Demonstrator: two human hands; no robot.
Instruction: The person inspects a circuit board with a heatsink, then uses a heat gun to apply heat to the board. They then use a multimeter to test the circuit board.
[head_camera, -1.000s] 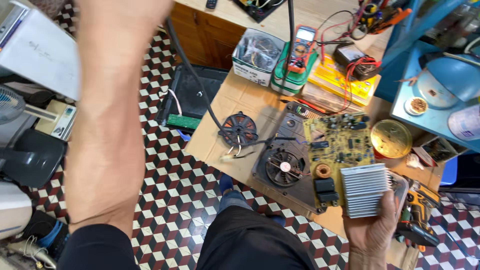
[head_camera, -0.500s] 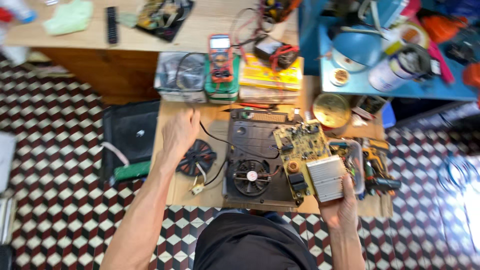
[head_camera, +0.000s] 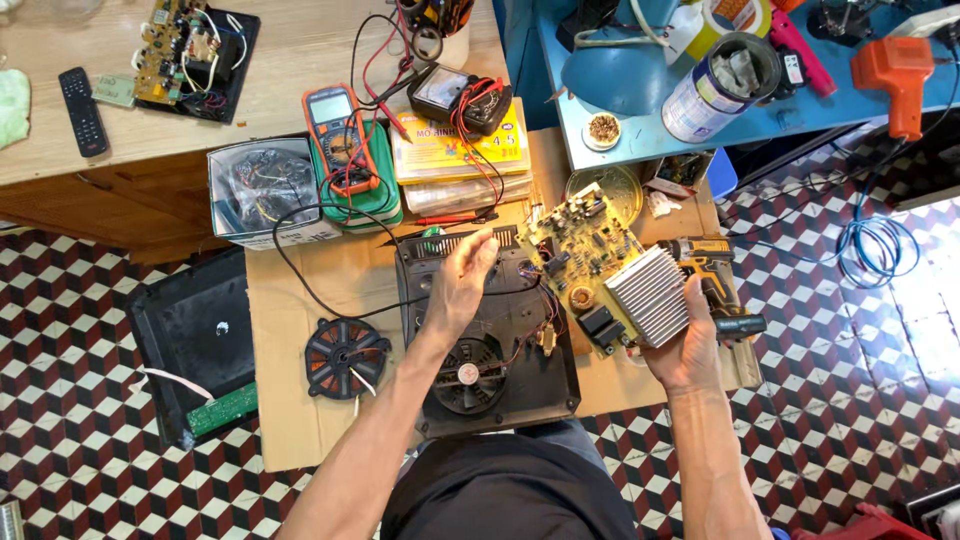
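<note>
A big black plastic cooker base with a round fan is touched by the left hand, fingers loose. A yellow circuit board with silver ribbed metal block is gripped by the right hand.

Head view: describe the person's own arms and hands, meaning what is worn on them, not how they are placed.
Both arms are bare from the hands to the bottom edge of the picture: no sleeves show. The left hand and the right hand wear no gloves, and no watch, ring or wrist strap can be seen on either. Dark clothing shows between the two arms at the bottom edge.
</note>
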